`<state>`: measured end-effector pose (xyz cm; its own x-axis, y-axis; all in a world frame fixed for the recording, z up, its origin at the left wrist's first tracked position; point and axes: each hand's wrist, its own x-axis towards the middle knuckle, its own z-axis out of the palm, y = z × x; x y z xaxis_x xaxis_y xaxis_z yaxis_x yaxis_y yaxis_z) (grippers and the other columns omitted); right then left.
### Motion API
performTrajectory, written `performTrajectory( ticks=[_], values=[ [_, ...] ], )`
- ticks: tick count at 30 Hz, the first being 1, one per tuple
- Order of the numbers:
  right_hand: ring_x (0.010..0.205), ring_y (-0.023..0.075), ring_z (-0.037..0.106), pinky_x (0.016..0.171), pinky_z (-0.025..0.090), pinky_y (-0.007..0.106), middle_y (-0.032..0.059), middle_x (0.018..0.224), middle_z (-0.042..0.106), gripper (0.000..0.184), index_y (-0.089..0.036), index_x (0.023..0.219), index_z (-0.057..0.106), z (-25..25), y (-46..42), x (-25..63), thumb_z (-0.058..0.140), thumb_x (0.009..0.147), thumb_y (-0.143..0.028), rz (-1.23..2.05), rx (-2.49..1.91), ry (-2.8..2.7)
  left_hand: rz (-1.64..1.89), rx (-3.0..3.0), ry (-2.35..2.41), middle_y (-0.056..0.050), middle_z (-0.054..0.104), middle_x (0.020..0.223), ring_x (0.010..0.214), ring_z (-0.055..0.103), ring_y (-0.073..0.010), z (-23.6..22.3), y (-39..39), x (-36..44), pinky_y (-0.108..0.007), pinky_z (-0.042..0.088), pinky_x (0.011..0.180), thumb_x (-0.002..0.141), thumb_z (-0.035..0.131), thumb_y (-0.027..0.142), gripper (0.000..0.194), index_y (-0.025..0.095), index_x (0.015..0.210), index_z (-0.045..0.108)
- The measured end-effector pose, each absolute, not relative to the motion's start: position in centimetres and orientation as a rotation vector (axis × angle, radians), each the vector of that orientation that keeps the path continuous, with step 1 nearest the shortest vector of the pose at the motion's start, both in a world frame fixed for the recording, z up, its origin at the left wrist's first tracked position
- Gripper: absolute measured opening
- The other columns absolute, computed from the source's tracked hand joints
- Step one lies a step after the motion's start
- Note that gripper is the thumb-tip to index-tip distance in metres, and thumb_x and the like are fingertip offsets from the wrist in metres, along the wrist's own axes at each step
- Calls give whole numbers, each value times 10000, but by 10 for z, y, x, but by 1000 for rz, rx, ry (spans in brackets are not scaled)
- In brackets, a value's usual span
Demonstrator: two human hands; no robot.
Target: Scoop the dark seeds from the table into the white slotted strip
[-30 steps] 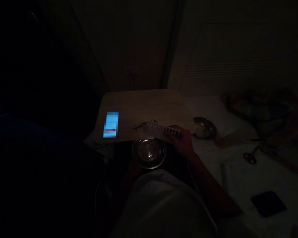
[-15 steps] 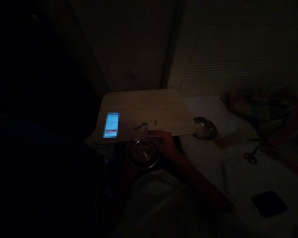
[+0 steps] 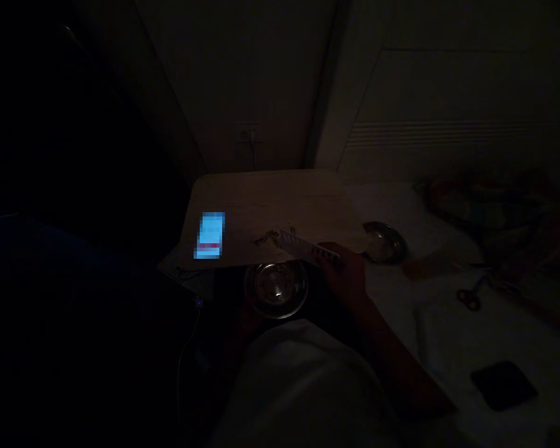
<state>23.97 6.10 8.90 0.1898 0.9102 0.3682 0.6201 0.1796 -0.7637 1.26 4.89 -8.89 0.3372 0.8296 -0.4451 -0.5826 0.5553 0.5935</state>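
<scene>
My right hand (image 3: 348, 274) is closed on one end of a flat pale strip with a row of dark slots or marks (image 3: 303, 244). Its far end reaches over small dark bits (image 3: 266, 236) scattered near the front edge of the wooden tabletop (image 3: 261, 193). Just below that edge is a shiny round metal bowl (image 3: 276, 289). My left hand (image 3: 252, 316), very dark, grips the bowl's lower left side, its fingers mostly lost in shadow.
A lit phone (image 3: 210, 235) lies at the tabletop's left. On the white bedding to the right are a second metal bowl (image 3: 386, 242), scissors (image 3: 469, 299), a dark square item (image 3: 504, 386) and rumpled coloured cloth (image 3: 490, 211). A cable (image 3: 178, 373) hangs at the left.
My right hand has moved right with the strip, whose slotted face now shows and whose tip is by the dark bits. The metal bowl has shifted slightly right.
</scene>
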Motion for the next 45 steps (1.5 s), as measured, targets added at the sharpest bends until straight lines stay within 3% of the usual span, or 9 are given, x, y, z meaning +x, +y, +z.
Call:
performTrajectory(
  ticks=[6, 12, 17, 23, 27, 32, 40, 45],
  values=[
    [771, 187, 654, 705, 497, 289, 27, 879, 707, 162, -228, 915, 666, 95, 58, 235, 538, 821, -266, 433, -1508, -1563, 933, 309, 829, -106, 605, 1196, 1288, 357, -336, -86, 50, 11, -436, 291, 1067, 744, 638, 270, 411, 134, 1131, 604],
    [716, 174, 649, 656, 491, 262, 27, 823, 704, 144, -209, 889, 665, 89, 59, 232, 562, 802, -259, 477, -1500, -1545, 932, 301, 831, -99, 530, 1243, 1115, 521, -233, -81, 49, 11, -449, 412, 942, 871, 526, 357, 384, 148, 1192, 544],
    [690, 161, 639, 624, 475, 248, 20, 806, 696, 139, -200, 893, 653, 86, 59, 238, 568, 801, -259, 440, -1542, -1499, 913, 309, 832, -91, 550, 1197, 1053, 549, -211, -83, 49, 8, -421, 447, 896, 876, 524, 334, 343, 141, 1158, 558],
    [669, 155, 633, 613, 469, 247, 17, 786, 690, 135, -199, 892, 654, 88, 58, 243, 565, 806, -253, 372, -1551, -1482, 903, 327, 819, -89, 622, 1131, 1133, 520, -240, -89, 48, 6, -431, 370, 987, 819, 595, 252, 241, 134, 1025, 635],
    [697, 162, 640, 636, 476, 255, 25, 815, 697, 148, -197, 902, 656, 87, 60, 241, 562, 809, -264, 376, -1536, -1488, 930, 336, 797, -76, 667, 1091, 1257, 409, -313, -94, 50, 9, -398, 305, 1044, 709, 650, 157, 287, 146, 995, 674],
    [711, 165, 647, 654, 481, 256, 25, 821, 703, 146, -201, 895, 660, 86, 61, 239, 559, 809, -263, 398, -1520, -1527, 928, 362, 785, -96, 670, 1088, 1288, 361, -341, -96, 51, 8, -416, 280, 1062, 665, 662, 143, 322, 131, 987, 682],
    [726, 168, 649, 666, 492, 261, 28, 829, 705, 146, -204, 895, 664, 86, 62, 239, 564, 807, -261, 422, -1501, -1515, 954, 391, 694, -65, 584, 1253, 1300, 350, -330, -90, 53, 14, -412, 309, 1053, 637, 675, 173, 541, 165, 1173, 606],
    [740, 168, 653, 674, 494, 262, 25, 841, 709, 151, -208, 890, 672, 84, 63, 238, 562, 814, -278, 469, -1488, -1518, 942, 388, 737, -89, 648, 1143, 1309, 327, -337, -98, 50, 10, -407, 269, 1071, 656, 667, 166, 389, 138, 1043, 666]
  ],
)
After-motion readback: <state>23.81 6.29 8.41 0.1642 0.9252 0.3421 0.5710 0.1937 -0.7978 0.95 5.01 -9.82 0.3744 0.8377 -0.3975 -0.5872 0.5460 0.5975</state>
